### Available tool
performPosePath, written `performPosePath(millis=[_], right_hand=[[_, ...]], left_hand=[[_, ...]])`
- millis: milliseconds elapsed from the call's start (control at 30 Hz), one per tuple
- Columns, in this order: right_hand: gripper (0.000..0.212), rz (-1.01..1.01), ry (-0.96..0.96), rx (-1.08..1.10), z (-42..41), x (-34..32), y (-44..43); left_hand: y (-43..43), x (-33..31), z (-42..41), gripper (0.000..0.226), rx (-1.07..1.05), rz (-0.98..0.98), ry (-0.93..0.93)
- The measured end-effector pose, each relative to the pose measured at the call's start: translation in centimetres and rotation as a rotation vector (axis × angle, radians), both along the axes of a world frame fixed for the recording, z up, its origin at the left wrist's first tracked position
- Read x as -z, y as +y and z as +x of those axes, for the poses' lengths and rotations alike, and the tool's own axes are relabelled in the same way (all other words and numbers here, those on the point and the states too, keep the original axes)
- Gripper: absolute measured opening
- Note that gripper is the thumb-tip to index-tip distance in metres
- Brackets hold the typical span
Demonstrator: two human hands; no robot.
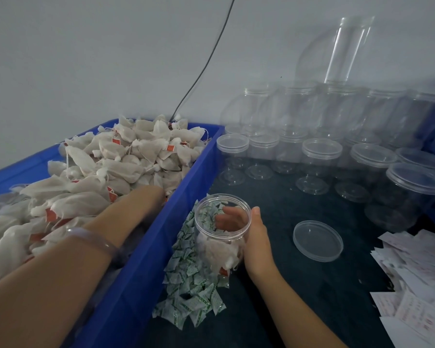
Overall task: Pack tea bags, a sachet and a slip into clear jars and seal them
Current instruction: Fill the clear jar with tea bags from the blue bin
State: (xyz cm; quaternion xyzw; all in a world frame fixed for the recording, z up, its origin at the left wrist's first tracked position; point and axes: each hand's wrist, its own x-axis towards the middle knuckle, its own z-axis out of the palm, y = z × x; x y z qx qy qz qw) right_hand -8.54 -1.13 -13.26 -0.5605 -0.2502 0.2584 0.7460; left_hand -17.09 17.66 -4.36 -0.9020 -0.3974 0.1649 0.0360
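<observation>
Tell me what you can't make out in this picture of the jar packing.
Left hand: head view, fingers buried under tea bags in the blue crate.
Slips: head view, print blurred, pile cut by the right edge.
Jar in right hand: head view, bag count unclear, bags overlap.

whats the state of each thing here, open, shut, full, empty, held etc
clear plastic jar: open, lid off, partly filled
right hand: grips that jar
round clear lid: loose, flat on the dark table
blue plastic bin: heaped with white tea bags
left hand: down among the tea bags, fingers hidden
clear jars at the back: lidded, empty, stacked
</observation>
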Motion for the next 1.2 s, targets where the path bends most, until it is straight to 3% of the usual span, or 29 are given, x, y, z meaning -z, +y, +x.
performPosePath(millis=[133, 233, 300, 333, 400, 467, 600, 833, 1000, 1200], right_hand=[[0.069, 0.000, 0.000, -0.013, 0.0, 0.0, -0.1], [0.067, -0.002, 0.021, -0.013, 0.1, 0.1, -0.1], [0.064, -0.009, 0.023, -0.018, 0.2, 0.2, 0.0], [0.064, -0.012, 0.022, -0.018, 0.2, 0.2, 0.1], [0.067, -0.010, 0.030, -0.017, 0.2, 0.3, 0.1], [0.070, 0.001, 0.029, -0.011, 0.2, 0.3, 0.1], [0.070, 0.019, 0.019, -0.002, 0.2, 0.3, 0.1], [0.063, -0.010, 0.041, 0.015, 0.3, 0.3, 0.2], [0.064, -0.027, 0.046, 0.027, 0.4, 0.5, 0.3], [0.063, -0.012, 0.051, 0.037, 0.5, 0.5, 0.3]], left_hand=[[0.4, 0.4, -0.6, 0.023, 0.037, -0.047, -0.047], [1.0, -0.6, -1.2, 0.008, 0.018, -0.074, -0.318], [2.0, -2.1, -2.0, 0.016, -0.033, 0.100, -0.554], [2.7, -2.7, -2.5, 0.026, -0.081, 0.244, -0.583], [3.7, -3.4, -3.6, 0.044, -0.239, 0.351, -0.473], [4.1, -3.2, -4.6, 0.049, -0.354, 0.239, -0.395], [4.0, -2.7, -5.0, 0.052, -0.382, 0.252, -0.336], [5.4, -2.6, -5.1, 0.055, -0.425, 0.268, -0.481], [5.6, -2.4, -5.5, 0.035, -0.358, 0.259, -0.696], [5.0, -2.9, -5.6, 0.069, -0.463, 0.145, -0.475]])
